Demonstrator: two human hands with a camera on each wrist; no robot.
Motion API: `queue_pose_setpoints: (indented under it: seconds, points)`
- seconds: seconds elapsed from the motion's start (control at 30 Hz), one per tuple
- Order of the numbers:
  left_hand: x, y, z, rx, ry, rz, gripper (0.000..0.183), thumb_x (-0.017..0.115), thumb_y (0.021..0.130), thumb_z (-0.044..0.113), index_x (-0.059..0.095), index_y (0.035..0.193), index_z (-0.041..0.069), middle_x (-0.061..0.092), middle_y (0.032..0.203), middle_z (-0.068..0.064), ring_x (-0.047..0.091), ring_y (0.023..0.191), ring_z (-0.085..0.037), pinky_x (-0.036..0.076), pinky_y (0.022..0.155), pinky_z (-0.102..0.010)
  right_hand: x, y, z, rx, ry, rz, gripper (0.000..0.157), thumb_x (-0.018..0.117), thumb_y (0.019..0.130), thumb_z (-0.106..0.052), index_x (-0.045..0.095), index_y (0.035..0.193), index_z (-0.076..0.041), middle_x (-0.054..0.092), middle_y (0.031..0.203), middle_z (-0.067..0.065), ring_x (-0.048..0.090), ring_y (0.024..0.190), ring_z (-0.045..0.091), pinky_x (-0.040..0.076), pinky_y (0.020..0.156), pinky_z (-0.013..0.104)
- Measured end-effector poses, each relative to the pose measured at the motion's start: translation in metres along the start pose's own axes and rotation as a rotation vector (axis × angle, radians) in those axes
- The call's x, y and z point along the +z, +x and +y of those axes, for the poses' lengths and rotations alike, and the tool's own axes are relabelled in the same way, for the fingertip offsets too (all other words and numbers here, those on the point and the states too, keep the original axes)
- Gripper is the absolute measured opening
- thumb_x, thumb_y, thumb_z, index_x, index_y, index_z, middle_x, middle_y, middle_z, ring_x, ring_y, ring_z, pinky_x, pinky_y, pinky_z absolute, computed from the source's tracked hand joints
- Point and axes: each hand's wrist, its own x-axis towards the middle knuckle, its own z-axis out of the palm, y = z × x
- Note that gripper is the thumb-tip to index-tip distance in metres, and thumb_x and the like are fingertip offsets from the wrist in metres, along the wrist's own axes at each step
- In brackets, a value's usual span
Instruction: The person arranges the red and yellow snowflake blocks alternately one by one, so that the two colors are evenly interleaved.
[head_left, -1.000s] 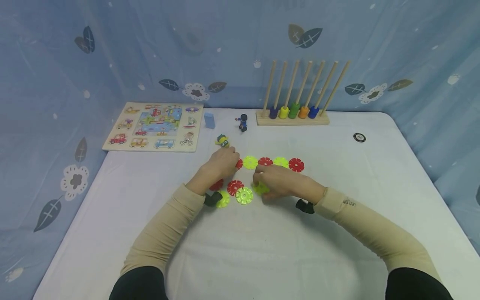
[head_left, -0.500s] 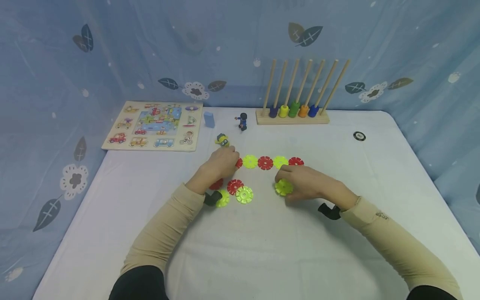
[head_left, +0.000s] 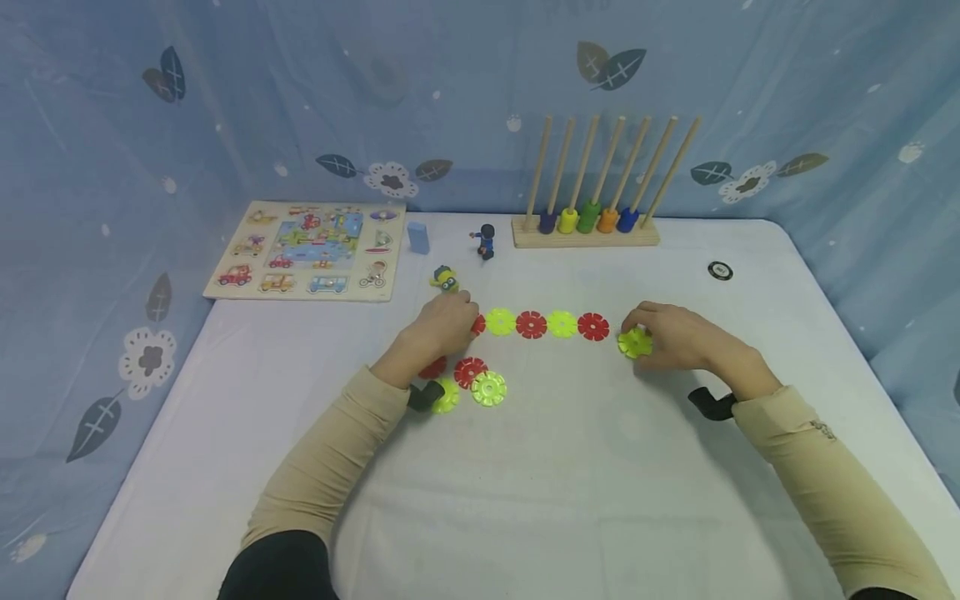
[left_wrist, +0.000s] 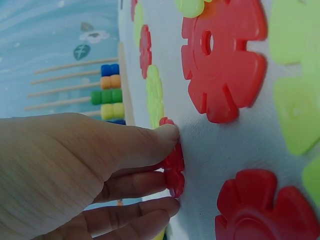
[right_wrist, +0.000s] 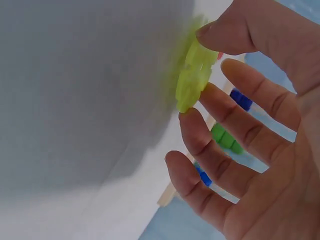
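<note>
My left hand (head_left: 441,327) pinches a red notched interlocking disc (left_wrist: 173,172) at the left end of a row, thumb on one side and fingers on the other. Rightward from it, yellow-green and red discs alternate, ending in a red disc (head_left: 593,327). To the right of that end, my right hand (head_left: 678,337) holds a yellow-green notched disc (head_left: 634,342) between thumb and fingertips, close over the table; the right wrist view shows the disc (right_wrist: 192,80) edge-on. Below the left hand lie loose discs, among them a red one (head_left: 469,372) partly under a yellow-green one (head_left: 489,389).
Beyond the left hand is a small yellow figure (head_left: 445,279). Farther back are a blue block (head_left: 418,238), a dark-blue toy figure (head_left: 486,242), a picture puzzle board (head_left: 300,252) and a peg stand (head_left: 585,239) with coloured beads. A black round chip (head_left: 720,271) lies at right.
My right hand has carried the yellow-green disc rightward, from beside the loose discs to past the row's right end. The left hand has stayed on its red disc.
</note>
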Motion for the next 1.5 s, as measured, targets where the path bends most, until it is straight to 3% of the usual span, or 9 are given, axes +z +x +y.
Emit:
queue_pose_setpoints:
  seconds: [0.4,0.73,0.87,1.17,1.3,1.5]
  points:
    - [0.002,0.001,0.0,-0.001,0.023,-0.002,0.031,0.064,0.092,0.024,0.064,0.116,0.004,0.06,0.107,-0.008,0.056,0.092,-0.019,0.052,0.084,-0.032,-0.006,0.031,0.02,0.004,0.054,-0.003,0.045,0.079,0.072,-0.017,0.064,0.114,-0.01,0.064,0.114,0.01,0.062,0.098,0.028,0.053,0.088,0.048]
    - [0.003,0.002,-0.001,-0.001,0.022,0.007,0.029,0.064,0.092,0.023,0.064,0.115,0.004,0.059,0.106,-0.007,0.055,0.09,-0.019,0.052,0.081,-0.031,-0.007,0.035,0.017,-0.002,0.066,-0.023,0.042,0.078,0.074,-0.017,0.065,0.113,-0.01,0.064,0.112,0.009,0.063,0.093,0.024,0.054,0.086,0.046]
    - [0.003,0.002,-0.001,0.001,0.02,0.005,0.03,0.064,0.092,0.023,0.064,0.115,0.004,0.059,0.106,-0.007,0.055,0.089,-0.019,0.053,0.08,-0.031,-0.011,0.034,0.015,0.0,0.033,-0.012,0.041,0.077,0.077,-0.021,0.065,0.115,-0.011,0.064,0.114,0.009,0.062,0.099,0.027,0.052,0.089,0.049]
    - [0.0,0.0,-0.002,0.005,0.015,0.0,0.029,0.064,0.092,0.023,0.064,0.114,0.003,0.059,0.106,-0.008,0.055,0.09,-0.019,0.053,0.082,-0.032,-0.014,0.041,-0.023,-0.084,-0.037,0.037,0.032,0.072,0.083,-0.023,0.066,0.113,-0.011,0.065,0.113,0.008,0.062,0.104,0.027,0.051,0.092,0.049]
    - [0.0,0.0,-0.002,0.004,0.012,-0.004,0.03,0.064,0.092,0.023,0.064,0.115,0.003,0.059,0.106,-0.008,0.055,0.091,-0.019,0.053,0.083,-0.032,-0.01,0.046,-0.051,-0.174,-0.101,0.042,0.032,0.073,0.082,-0.024,0.067,0.112,-0.012,0.066,0.111,0.005,0.062,0.095,0.022,0.054,0.087,0.044]
    - [0.0,0.0,-0.002,-0.002,0.011,-0.003,0.031,0.064,0.092,0.024,0.064,0.116,0.004,0.059,0.106,-0.008,0.055,0.092,-0.02,0.053,0.085,-0.032,-0.004,0.051,-0.094,-0.325,-0.166,0.03,0.033,0.075,0.081,-0.025,0.067,0.112,-0.015,0.067,0.11,0.004,0.063,0.097,0.021,0.052,0.089,0.044]
